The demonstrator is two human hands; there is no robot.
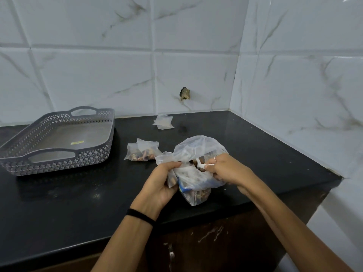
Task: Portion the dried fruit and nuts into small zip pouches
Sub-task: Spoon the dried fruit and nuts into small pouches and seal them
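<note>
A big clear plastic bag of dried fruit and nuts stands on the black counter in front of me. My left hand grips a small zip pouch pressed against the bag's left side. My right hand pinches a small white scoop at the bag's mouth, with brown pieces showing there. Two filled pouches lie just left of the bag. A few empty pouches lie further back near the wall.
A grey perforated plastic tray with handles sits at the left of the counter, holding nothing but a yellow sticker. Tiled walls close off the back and the right. The counter's front edge runs below my forearms.
</note>
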